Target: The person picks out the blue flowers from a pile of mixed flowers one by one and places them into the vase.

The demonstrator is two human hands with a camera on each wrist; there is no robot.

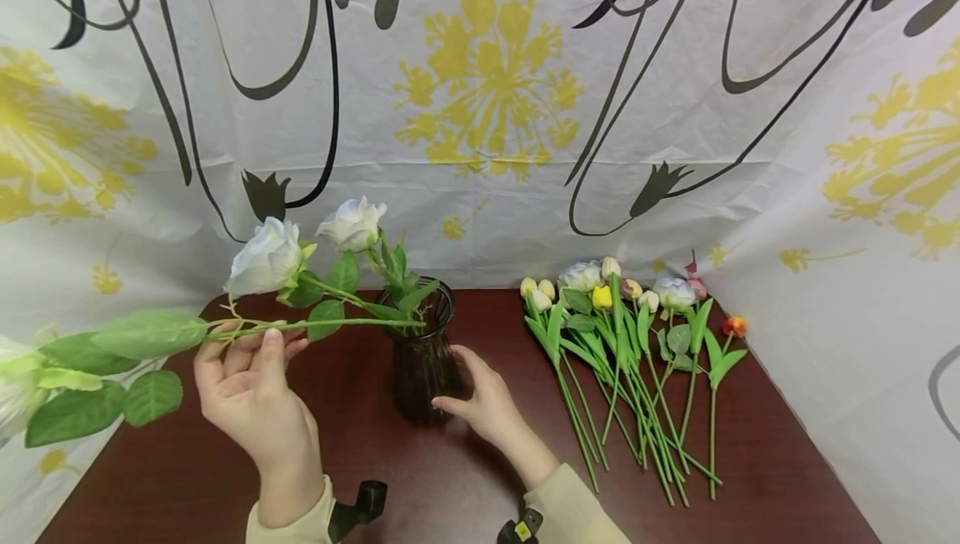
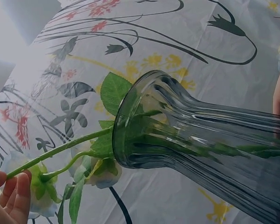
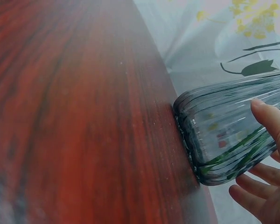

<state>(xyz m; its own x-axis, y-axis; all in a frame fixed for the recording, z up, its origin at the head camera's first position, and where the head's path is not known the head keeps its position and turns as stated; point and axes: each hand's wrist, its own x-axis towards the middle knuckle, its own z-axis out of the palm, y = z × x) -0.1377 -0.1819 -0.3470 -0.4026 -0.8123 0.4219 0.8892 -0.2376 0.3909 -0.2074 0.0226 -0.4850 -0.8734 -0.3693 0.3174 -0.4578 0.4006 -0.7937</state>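
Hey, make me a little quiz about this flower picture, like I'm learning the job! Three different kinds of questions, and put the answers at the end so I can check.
1. True or false: the right grip is touching the vase.

2. What is the left grip holding?
A) a yellow tulip
B) a green stem
C) a pair of scissors

3. Fill in the blank: in the head view, the loose flowers lie on the table, on the ____ side of the vase.

Key:
1. True
2. B
3. right
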